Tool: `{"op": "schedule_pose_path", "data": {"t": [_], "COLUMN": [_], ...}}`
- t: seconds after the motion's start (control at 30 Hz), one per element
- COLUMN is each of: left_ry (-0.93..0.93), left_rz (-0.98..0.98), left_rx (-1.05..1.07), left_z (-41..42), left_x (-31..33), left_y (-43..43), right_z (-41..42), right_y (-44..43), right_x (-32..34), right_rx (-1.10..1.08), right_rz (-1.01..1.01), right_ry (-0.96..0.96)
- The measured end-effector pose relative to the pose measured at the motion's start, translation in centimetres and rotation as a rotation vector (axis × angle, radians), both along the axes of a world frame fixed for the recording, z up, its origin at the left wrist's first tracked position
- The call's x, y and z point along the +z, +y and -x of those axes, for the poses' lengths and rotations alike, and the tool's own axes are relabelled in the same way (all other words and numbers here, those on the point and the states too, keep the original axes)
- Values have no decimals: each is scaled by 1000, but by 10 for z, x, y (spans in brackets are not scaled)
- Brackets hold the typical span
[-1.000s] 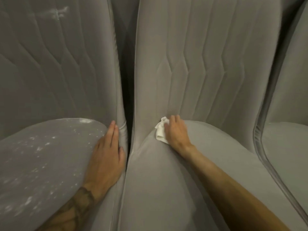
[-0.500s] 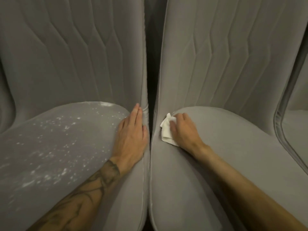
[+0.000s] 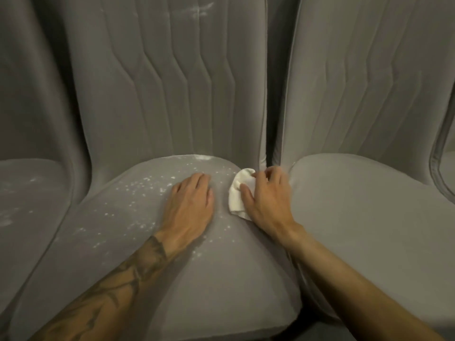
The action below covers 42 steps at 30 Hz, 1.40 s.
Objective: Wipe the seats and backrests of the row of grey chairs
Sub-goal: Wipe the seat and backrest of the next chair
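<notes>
On the speckled middle seat (image 3: 152, 242) of three: left hand (image 3: 189, 207) flat, right hand (image 3: 266, 200) gripping one cloth (image 3: 237, 193).

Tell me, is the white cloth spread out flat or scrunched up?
Scrunched up. The white cloth is bunched into a wad under the right hand, resting on the speckled middle seat.

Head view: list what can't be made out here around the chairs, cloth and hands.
- Most of the white cloth: the right hand covers it.
- Seat under the left hand: specks there are hidden by the palm.
- Middle chair's backrest: top cut off by the frame edge.
- Far-left seat and far-right chair: cropped by the side edges.
- Chair legs and floor: out of view.
</notes>
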<state>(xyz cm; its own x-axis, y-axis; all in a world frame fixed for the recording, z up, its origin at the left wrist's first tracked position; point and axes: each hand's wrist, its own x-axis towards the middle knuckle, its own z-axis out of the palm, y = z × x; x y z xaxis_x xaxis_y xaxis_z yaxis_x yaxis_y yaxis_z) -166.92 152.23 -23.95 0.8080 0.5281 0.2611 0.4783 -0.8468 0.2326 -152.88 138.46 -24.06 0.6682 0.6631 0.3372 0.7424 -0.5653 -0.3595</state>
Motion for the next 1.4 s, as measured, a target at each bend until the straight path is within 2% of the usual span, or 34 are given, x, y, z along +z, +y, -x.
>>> {"op": "schedule_pose_path", "data": {"t": [0.1, 0.23, 0.3, 0.37, 0.47, 0.63, 0.7, 0.83, 1.0, 1.07, 1.2, 1.3, 1.4], "left_ry": [58, 84, 110, 101, 51, -4, -51, -24, -39, -38, -55, -73, -79], "left_rz": [3, 27, 9, 0, -4, 22, 14, 10, -15, -33, -53, -63, -68], "left_rx": [6, 30, 24, 17, -4, -10, -10, -13, -31, -39, -41, -37, -38], "left_z": [46, 98, 121, 141, 158, 160, 160, 158, 158, 159, 158, 157, 157], "left_x": [4, 12, 14, 14, 8, -6, -7, -9, -13, -17, -20, -21, -24], "left_y": [34, 84, 106, 127, 152, 164, 164, 161, 163, 166, 168, 167, 169], "right_z": [15, 55, 68, 66, 60, 59, 42, 25, 60, 35, -2, 18, 28], "right_y": [7, 13, 15, 19, 26, 21, 33, 91, 110, 91, 90, 130, 132], "right_x": [3, 8, 8, 12, 15, -5, -3, -1, -11, -5, -2, -3, -3], "right_rx": [-57, 122, 170, 105, 1, 24, -71, -262, 112, 100, -121, -70, 94], "right_rz": [209, 269, 253, 267, 344, 248, 250, 282, 151, 217, 332, 308, 268], "right_ry": [-78, -188, -147, -83, -131, -137, -146, -83, -119, -108, -163, -97, -70]}}
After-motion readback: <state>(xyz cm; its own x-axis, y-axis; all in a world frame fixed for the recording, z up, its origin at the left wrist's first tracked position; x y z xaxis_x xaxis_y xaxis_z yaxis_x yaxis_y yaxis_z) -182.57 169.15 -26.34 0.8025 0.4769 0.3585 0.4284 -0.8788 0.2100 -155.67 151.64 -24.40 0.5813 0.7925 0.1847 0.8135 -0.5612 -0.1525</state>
